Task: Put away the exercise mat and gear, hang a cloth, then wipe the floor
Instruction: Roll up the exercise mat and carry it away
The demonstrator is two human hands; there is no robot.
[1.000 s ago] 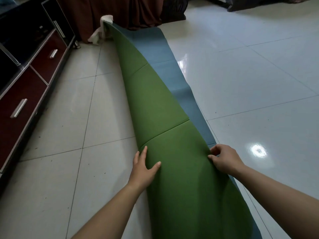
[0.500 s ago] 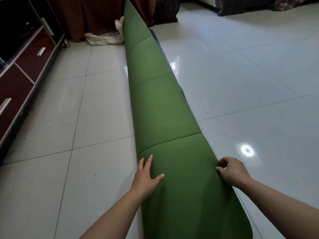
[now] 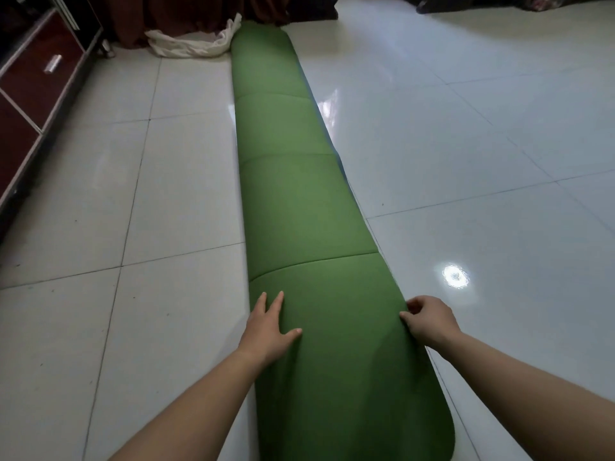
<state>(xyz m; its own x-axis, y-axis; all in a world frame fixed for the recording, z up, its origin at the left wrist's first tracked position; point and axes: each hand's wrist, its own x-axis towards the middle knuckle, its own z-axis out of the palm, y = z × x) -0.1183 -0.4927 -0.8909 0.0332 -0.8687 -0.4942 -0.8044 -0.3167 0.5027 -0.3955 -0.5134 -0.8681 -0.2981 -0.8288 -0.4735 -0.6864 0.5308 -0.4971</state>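
Head view: the green exercise mat (image 3: 299,201), folded lengthwise, lies along the tiled floor (image 3: 133,194), running away from the person. The left hand (image 3: 266,331) presses flat near its folded side, fingers (image 3: 278,302) straight, likely to set the crease. The right hand (image 3: 429,322) pinches the opposite edge with curled fingers, probably aligning the layers. A white cloth (image 3: 193,44) lies by the far end.

Home living room: glossy white tiled floor (image 3: 466,128), low red-drawer TV cabinet (image 3: 36,71), brown curtain (image 3: 186,15) reaching the floor.
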